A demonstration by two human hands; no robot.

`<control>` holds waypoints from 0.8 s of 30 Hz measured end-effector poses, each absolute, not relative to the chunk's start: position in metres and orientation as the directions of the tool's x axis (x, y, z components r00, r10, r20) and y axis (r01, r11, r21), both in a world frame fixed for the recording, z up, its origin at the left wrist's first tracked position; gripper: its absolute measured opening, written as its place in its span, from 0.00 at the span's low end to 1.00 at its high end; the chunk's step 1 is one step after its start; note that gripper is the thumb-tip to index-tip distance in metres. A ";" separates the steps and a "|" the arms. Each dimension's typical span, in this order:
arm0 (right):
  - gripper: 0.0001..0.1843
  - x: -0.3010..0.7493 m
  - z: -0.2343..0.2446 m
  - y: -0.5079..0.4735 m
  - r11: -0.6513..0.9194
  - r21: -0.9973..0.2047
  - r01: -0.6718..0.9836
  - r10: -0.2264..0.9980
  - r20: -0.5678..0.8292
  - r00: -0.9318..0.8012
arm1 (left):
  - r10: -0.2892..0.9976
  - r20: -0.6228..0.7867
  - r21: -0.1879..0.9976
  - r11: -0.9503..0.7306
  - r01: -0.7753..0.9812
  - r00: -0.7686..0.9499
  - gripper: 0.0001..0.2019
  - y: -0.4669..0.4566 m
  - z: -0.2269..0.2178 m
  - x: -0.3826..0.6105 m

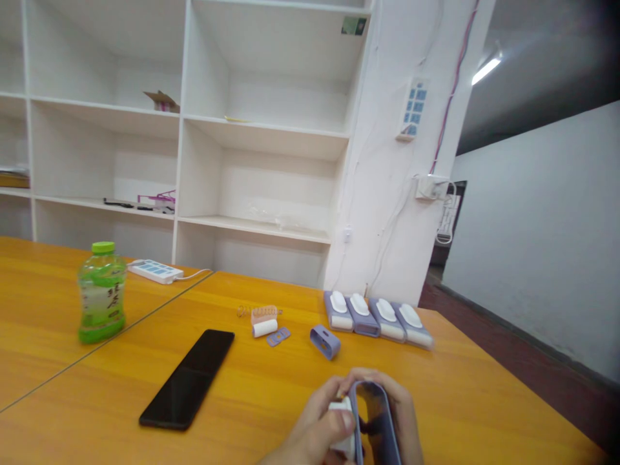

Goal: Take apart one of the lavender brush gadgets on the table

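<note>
Head view, hands: the left hand (pixel 317 429) and the right hand (pixel 400 416) meet at the bottom edge of the picture, above the orange table (pixel 271 400).
Left hand: its fingers are closed around a small white part (pixel 341 413), with the thumb pressed on top of it.
Right hand: its fingers are wrapped around the far side of a purple case (pixel 375 420), which stands open toward the camera.
Purple case: it is between both hands, and the white part touches its left edge.
Row on table: four purple and white pieces (pixel 378 318) lie side by side near the far edge of the table, close to the white wall.
Loose parts: a purple shell (pixel 325 341), a small white roll (pixel 265 327) and a flat purple piece (pixel 278 336) lie between the row and the hands.
Phone: a black phone (pixel 188 378) lies flat, left of the hands.
Bottle: a green bottle (pixel 101 294) stands upright far to the left.
Behind: a white power strip (pixel 155 270) and white shelves (pixel 184 129).
</note>
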State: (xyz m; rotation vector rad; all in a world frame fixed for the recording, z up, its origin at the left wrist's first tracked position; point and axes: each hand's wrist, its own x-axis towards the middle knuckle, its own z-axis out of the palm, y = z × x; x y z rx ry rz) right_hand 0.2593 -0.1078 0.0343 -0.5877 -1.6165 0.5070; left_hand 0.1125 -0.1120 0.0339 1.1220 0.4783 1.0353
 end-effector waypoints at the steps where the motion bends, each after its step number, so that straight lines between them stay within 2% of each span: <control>1: 0.32 0.258 0.037 -0.109 0.771 -0.632 0.079 0.637 0.765 -0.094 | 0.879 0.154 0.906 0.057 -0.419 0.451 0.30 -0.113 0.035 0.113; 5: 0.33 0.252 0.043 -0.106 0.789 -0.603 0.115 0.614 0.774 -0.154 | 0.951 0.059 0.904 0.078 -0.421 0.304 0.24 -0.119 0.044 0.117; 8: 0.34 0.252 0.044 -0.099 0.743 -0.658 0.126 0.669 0.734 -0.117 | 0.936 0.000 0.878 0.168 -0.447 0.352 0.26 -0.122 0.052 0.121; 13: 0.33 0.257 0.049 -0.094 0.751 -0.646 0.136 0.659 0.747 -0.090 | 0.912 0.075 0.818 0.175 -0.548 0.403 0.29 -0.112 0.053 0.126; 19: 0.36 0.264 0.050 -0.095 0.806 -0.551 0.214 0.577 0.812 -0.083 | 0.885 0.191 0.811 0.102 -0.576 0.425 0.28 -0.098 0.049 0.126; 24: 0.37 0.267 0.050 -0.095 0.779 -0.586 0.224 0.613 0.787 -0.075 | 0.886 0.190 0.822 0.092 -0.562 0.424 0.31 -0.096 0.046 0.125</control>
